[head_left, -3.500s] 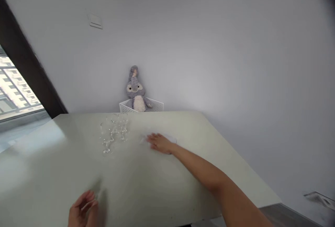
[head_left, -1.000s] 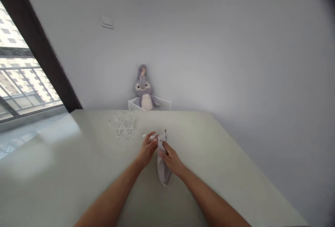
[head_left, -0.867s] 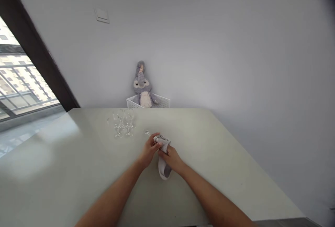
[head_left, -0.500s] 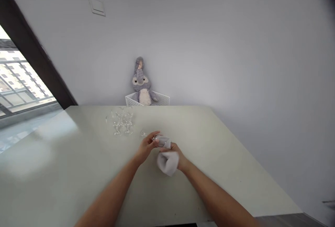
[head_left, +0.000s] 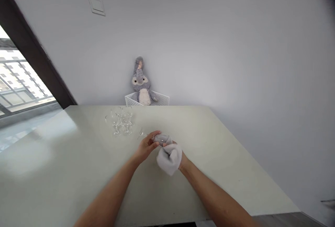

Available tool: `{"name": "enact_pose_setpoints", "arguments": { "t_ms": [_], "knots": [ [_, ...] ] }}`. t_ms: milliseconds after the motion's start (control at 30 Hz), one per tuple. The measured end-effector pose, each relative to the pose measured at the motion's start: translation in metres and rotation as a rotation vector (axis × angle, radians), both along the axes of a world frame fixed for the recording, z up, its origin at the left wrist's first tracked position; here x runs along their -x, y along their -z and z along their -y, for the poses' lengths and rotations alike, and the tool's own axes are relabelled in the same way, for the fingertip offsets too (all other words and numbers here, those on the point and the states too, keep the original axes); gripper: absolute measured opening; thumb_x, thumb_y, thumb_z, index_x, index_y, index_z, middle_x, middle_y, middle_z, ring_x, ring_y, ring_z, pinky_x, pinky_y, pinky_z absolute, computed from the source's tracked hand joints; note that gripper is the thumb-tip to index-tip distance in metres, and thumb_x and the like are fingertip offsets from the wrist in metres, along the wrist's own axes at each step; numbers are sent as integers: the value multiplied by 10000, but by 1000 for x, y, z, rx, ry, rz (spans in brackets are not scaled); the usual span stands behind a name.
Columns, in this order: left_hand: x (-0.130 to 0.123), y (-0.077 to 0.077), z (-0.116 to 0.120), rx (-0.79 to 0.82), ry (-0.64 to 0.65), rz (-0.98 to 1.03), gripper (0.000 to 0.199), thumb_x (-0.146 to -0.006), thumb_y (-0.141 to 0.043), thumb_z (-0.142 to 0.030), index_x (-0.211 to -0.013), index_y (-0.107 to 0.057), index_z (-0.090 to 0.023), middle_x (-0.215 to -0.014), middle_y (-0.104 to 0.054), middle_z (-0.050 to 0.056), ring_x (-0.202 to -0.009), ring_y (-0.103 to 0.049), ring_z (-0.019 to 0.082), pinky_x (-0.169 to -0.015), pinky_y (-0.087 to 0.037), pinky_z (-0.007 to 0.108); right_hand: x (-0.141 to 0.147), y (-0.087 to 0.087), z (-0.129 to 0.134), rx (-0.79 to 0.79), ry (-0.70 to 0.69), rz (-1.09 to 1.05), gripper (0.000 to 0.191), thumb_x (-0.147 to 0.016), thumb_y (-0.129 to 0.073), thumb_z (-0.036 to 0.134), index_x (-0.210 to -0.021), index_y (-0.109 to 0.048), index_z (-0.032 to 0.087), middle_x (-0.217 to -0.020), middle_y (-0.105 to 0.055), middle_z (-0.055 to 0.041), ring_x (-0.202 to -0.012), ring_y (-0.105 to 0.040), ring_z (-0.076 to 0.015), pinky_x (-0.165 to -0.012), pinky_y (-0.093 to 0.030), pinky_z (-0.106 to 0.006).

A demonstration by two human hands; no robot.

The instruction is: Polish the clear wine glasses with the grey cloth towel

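Note:
My left hand (head_left: 147, 146) is closed around the bowl of a clear stemmed glass (head_left: 159, 138), which lies sideways in the air over the table. Its stem and foot poke out to the left past my fingers. A pale grey-white cloth (head_left: 169, 159) hangs bunched at the glass's mouth, and part of it shows inside the bowl. My right hand (head_left: 182, 155) grips the cloth, which covers most of its fingers. Further back on the left, several clear stemmed glasses (head_left: 121, 120) stand upright in a close group.
The pale table (head_left: 214, 171) reaches back towards a white wall. Behind its far edge, a grey plush toy (head_left: 142, 87) sits in a white perforated basket (head_left: 163, 98). A dark-framed opening (head_left: 36, 42) with a railing beyond is on the left.
The cloth has turned and now hides more of my right hand. The glass's foot has rotated slightly in my left hand. The standing glasses have not moved.

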State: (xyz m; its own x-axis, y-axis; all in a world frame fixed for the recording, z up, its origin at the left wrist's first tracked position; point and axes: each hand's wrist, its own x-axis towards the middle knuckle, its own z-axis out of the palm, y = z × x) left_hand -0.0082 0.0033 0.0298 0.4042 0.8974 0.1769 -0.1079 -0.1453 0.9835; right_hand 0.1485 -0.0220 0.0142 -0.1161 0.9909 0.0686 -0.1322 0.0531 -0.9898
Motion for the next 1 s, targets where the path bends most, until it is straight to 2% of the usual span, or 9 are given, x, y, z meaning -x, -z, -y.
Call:
{"name": "enact_pose_setpoints", "arguments": {
  "t_ms": [100, 167, 267, 400, 600, 733, 867, 933, 1000],
  "knots": [
    [-1, 1, -1, 87, -33, 65, 436, -742, -577, -395, -1118, -509, -185, -860, -609, 49, -749, -551, 143, -739, -456, 292, 0, 0, 2, -161, -131, 325, 236, -767, -501, 299, -908, -609, 143, -684, -603, -20, -580, -531, -137, -552, -409, -249],
    [-2, 2, -2, 165, -21, 160, 419, -764, -550, -398, -1118, -492, -183, -758, -599, 24, -690, -555, 127, -706, -472, 294, -4, -1, 1, -354, -82, 654, 216, -786, -462, 235, -929, -603, 157, -819, -633, -48, -701, -566, -162, -628, -419, -259],
    [-6, 2, -3, 246, -62, 296, 397, -762, -552, -405, -1088, -484, -188, -781, -604, 25, -692, -579, 130, -681, -492, 303, -13, -5, -3, -557, -6, 1070, 320, -791, -415, 145, -1079, -546, 194, -1059, -604, -73, -824, -584, -174, -678, -422, -253],
    [-8, 4, -3, 321, -93, 400, 364, -758, -556, -418, -1030, -493, -186, -851, -618, 45, -723, -611, 147, -688, -503, 320, -19, -8, -5, -634, 88, 1299, 433, -773, -385, 79, -1167, -492, 223, -1161, -564, -62, -846, -592, -163, -661, -436, -231],
    [-3, 9, -10, 467, -133, 508, 297, -771, -550, -394, -981, -472, -197, -940, -640, 76, -851, -627, 188, -784, -471, 322, -28, -5, -12, -538, 241, 1104, 554, -695, -391, 34, -1199, -468, 249, -1244, -505, -17, -1028, -539, -172, -807, -447, -270],
    [5, 8, -16, 545, -189, 579, 328, -776, -525, -436, -996, -473, -199, -1015, -624, 94, -944, -596, 199, -833, -443, 321, -37, -4, -20, -361, 330, 756, 401, -776, -405, 167, -1156, -518, 226, -1146, -576, -34, -1030, -534, -197, -880, -413, -338],
    [-1, 3, -10, 627, -158, 576, 371, -784, -482, -485, -1016, -477, -195, -1087, -589, 102, -968, -575, 196, -852, -422, 339, -27, -12, -12, -273, 189, 355, 347, -830, -404, 345, -1104, -540, 181, -970, -633, -54, -885, -577, -199, -795, -449, -349],
    [-10, 1, -1, 664, -110, 539, 403, -787, -449, -519, -1017, -490, -191, -1057, -596, 98, -939, -578, 188, -831, -419, 330, -16, -16, -3, -324, 80, 233, 358, -821, -436, 363, -1129, -506, 194, -1036, -599, -52, -964, -541, -192, -843, -421, -337],
    [-22, 0, 10, 670, -56, 478, 442, -786, -423, -545, -1047, -499, -196, -1008, -605, 83, -915, -571, 179, -796, -416, 307, -7, -20, 4, -375, 61, 187, 408, -771, -525, 361, -1148, -465, 215, -1109, -551, -48, -1040, -493, -187, -889, -388, -323]
  ]
}}
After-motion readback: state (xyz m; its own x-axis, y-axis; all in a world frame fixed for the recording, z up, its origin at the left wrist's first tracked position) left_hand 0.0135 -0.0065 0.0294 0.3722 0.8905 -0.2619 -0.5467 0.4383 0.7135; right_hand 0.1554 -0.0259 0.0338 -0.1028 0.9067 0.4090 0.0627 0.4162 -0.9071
